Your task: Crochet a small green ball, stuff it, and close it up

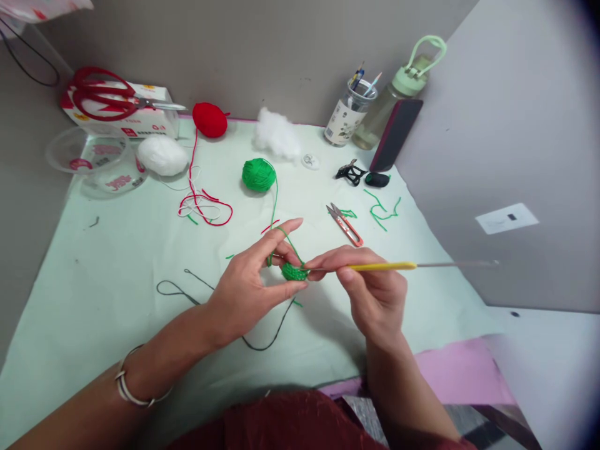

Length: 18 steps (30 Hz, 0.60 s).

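My left hand (248, 275) pinches a small green crochet piece (294, 272) between thumb and fingers, and a strand of green yarn runs over its raised index finger. That strand leads back to a green yarn ball (259, 175) on the table. In my right hand (370, 281) is a crochet hook (382, 267) with a yellow grip, held like a pencil. Its long metal shaft sticks out to the right, while the other tip meets the top edge of the green piece. The hook's very tip is hidden at the stitches.
Thread snips (345, 226) lie right of centre near green yarn scraps (385, 212). Farther back are a red yarn ball (210, 120), white yarn (162, 155), stuffing (277, 134), a pen cup (345, 115) and a bottle (375, 119). Red scissors (105, 97) rest on a box. A dark cord (262, 347) lies below my hands.
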Each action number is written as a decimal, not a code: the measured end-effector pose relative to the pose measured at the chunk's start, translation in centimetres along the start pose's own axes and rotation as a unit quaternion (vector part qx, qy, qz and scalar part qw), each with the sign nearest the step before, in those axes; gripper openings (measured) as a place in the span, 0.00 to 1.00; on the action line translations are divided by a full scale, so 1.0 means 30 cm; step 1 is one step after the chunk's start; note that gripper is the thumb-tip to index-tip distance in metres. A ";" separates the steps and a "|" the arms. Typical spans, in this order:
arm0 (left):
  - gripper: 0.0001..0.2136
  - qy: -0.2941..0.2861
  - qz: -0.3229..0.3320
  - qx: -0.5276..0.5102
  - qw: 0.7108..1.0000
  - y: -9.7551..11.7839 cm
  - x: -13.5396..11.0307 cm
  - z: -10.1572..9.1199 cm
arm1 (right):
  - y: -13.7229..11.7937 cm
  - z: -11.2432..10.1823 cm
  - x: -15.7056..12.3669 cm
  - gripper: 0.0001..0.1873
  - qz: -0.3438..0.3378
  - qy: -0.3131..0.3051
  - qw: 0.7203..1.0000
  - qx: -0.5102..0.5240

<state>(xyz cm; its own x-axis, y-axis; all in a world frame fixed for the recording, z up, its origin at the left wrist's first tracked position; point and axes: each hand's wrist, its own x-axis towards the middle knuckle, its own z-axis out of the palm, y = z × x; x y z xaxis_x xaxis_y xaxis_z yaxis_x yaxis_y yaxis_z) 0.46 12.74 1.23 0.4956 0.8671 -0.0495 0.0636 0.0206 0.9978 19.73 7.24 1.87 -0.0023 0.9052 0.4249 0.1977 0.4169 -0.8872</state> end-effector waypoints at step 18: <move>0.31 -0.014 -0.172 -0.372 0.912 0.051 -0.032 0.047 | -0.002 0.052 -0.055 0.15 -0.337 0.043 0.851 -0.401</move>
<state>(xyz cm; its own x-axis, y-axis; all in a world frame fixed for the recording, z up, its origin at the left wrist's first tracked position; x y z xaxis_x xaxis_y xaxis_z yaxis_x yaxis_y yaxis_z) 1.30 11.24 2.74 0.5792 0.7334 -0.3558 -0.3805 0.6293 0.6777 18.20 5.85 0.96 -0.3149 0.4594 0.8305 0.7855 0.6174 -0.0436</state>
